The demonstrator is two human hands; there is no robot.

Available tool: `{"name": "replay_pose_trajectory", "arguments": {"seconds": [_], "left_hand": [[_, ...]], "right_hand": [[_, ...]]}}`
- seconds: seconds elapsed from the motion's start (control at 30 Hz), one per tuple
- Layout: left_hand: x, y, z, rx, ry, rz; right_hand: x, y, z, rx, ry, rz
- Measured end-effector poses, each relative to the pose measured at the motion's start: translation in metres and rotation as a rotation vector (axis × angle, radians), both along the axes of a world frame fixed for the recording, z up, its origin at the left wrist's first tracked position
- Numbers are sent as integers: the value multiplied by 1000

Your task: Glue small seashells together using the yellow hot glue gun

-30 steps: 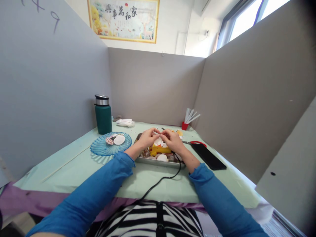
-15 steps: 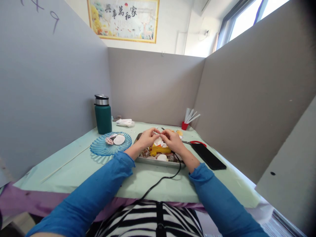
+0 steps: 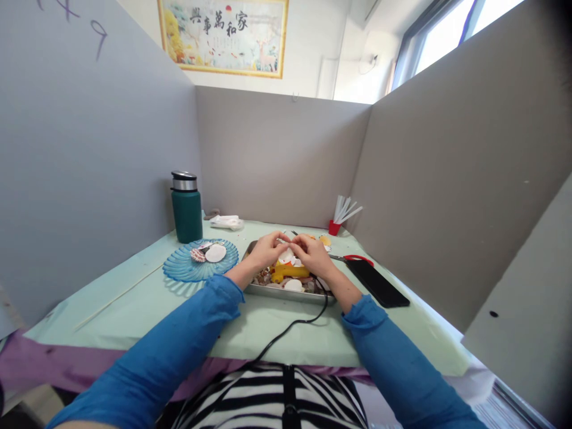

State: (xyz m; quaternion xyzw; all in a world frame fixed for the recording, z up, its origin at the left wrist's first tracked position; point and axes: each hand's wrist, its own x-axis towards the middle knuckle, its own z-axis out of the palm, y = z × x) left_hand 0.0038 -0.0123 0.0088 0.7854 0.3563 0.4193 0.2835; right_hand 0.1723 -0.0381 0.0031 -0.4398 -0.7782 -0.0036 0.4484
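My left hand and my right hand meet fingertip to fingertip above a metal tray. Both are closed in a pinch; whatever lies between the fingertips is too small or hidden to name. Beneath them in the tray lies a yellow hot glue gun, its black cord running over the near rim toward my body. White shells and small brownish pieces surround the glue gun. More white pieces show just under my fingers, partly covered by them.
A blue glass plate with shells stands left, with a green bottle behind it. To the right lie a black phone and red-handled scissors. A red cup of white sticks stands at the back. Grey partitions enclose the table.
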Motion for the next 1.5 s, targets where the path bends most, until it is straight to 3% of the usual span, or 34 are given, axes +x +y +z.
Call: {"name": "replay_pose_trajectory", "arguments": {"seconds": [1.5], "left_hand": [[-1, 0, 1, 62, 98, 66]], "right_hand": [[0, 3, -2, -70, -56, -25]]}}
